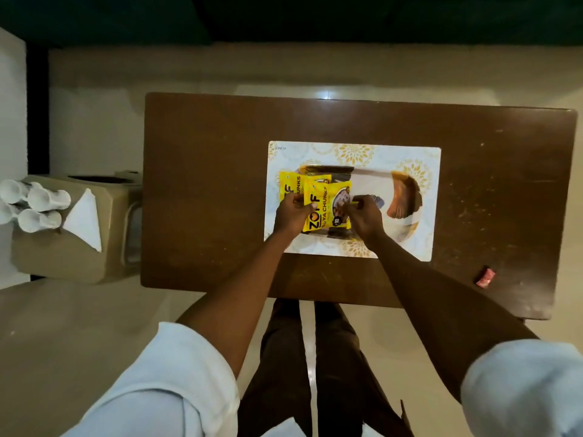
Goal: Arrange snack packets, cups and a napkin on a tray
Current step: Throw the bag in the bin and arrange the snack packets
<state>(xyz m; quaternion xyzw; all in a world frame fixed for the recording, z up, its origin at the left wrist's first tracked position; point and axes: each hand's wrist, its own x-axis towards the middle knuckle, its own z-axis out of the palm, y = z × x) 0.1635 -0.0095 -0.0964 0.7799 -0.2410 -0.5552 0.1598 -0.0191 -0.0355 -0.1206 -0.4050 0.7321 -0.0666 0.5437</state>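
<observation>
Pinching the uppermost yellow printed plastic snack packet [326, 206] from both sides, I have my left hand [291, 214] curled over its left edge and my right hand [366, 216] nipping its right edge between thumb and fingertips, so both hands are closed on this one packet. It lies flat over the left half of the dark-rimmed oval tray [410, 197], its black lettering running up and away from me. A second yellow packet [290, 184] of the same kind peeks out from under it on the left, partly covered by my left fingers. Something small and bluish shows just past my right fingertips, too blurred for me to tell what it is. The right half of the tray is bare and catches the light. The tray sits on a white rectangular placemat with gold flower prints [353, 152], which lies in the middle of the dark brown wooden table [205, 152]. Near the table's right front corner, well apart from the placemat, lies a small red wrapper [485, 276]. Off to my left, beside the table, stands a beige plastic stool [63, 260]; on it lie four white paper cups [34, 203] on their sides, bunched together, with a white napkin folded into a triangle [83, 219] just beside them.
</observation>
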